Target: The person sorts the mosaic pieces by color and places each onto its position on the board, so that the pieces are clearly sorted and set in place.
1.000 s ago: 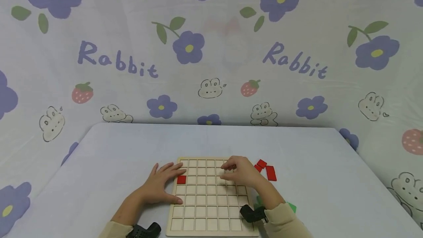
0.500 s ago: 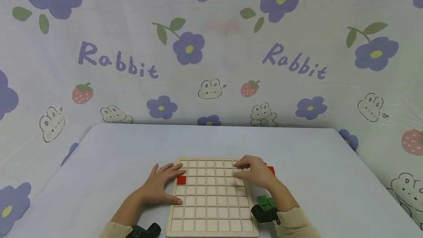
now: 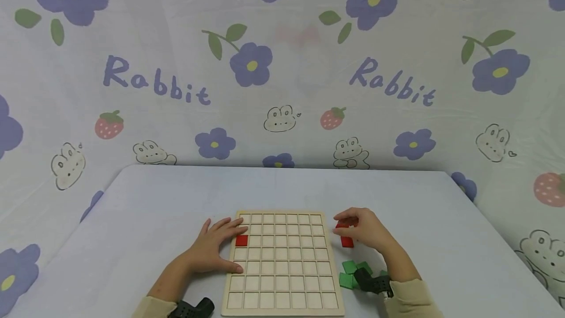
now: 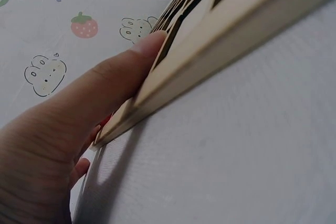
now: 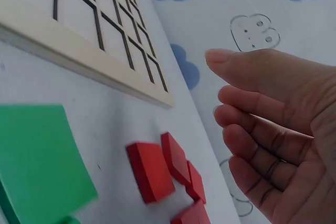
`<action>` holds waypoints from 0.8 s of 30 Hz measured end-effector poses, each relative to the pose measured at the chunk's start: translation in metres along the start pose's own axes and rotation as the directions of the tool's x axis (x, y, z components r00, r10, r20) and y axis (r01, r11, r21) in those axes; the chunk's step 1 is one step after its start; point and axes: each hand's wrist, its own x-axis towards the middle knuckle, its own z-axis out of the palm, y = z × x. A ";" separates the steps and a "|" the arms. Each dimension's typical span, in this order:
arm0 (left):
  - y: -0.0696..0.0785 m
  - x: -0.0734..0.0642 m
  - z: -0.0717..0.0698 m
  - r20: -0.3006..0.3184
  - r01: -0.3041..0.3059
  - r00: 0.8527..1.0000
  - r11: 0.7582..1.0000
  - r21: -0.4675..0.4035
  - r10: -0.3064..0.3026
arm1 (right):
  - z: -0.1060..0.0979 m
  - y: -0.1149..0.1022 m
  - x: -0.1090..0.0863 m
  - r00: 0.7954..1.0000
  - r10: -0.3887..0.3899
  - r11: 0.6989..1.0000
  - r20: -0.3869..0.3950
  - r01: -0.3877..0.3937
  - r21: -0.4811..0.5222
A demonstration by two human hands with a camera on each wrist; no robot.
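Observation:
A wooden grid board (image 3: 282, 255) lies on the white table, with one red square tile (image 3: 241, 240) in its left column. My left hand (image 3: 212, 249) rests on the board's left edge, fingers spread on both sides of that tile; the left wrist view shows the thumb (image 4: 105, 82) lying over the rim. To the right of the board, my right hand (image 3: 368, 229) hovers over loose red tiles (image 3: 347, 242), partly covering them from above. Its fingers are loosely bent with nothing between them in the right wrist view, where several red tiles (image 5: 149, 171) lie below.
Several green tiles (image 3: 346, 280) lie right of the board, partly under the right wrist's black camera (image 3: 372, 282). Another black camera (image 3: 192, 308) sits on the left wrist. A patterned cloth (image 3: 300, 87) hangs behind the table's back edge.
My right hand has moved right, from over the board's right columns to above the red tiles, uncovering green tiles near the wrist. My left hand has stayed in place.

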 end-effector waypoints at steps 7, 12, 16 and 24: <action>0.000 0.000 0.000 0.002 0.002 1.000 1.000 -0.006 -0.002 | -0.013 0.012 -0.004 0.998 0.056 0.998 -0.014 -0.056 0.004; 0.000 0.000 -0.001 0.008 -0.004 1.000 1.000 -0.017 0.004 | -0.018 0.021 -0.006 0.996 0.089 0.996 -0.011 -0.089 0.013; 0.000 0.000 -0.001 0.008 -0.004 1.000 1.000 -0.021 0.004 | -0.023 0.027 -0.009 0.995 0.097 0.995 -0.018 -0.097 0.011; -0.002 0.001 0.000 0.005 0.003 1.000 1.000 -0.014 -0.003 | -0.028 0.041 -0.012 0.987 0.160 0.987 -0.001 -0.160 0.022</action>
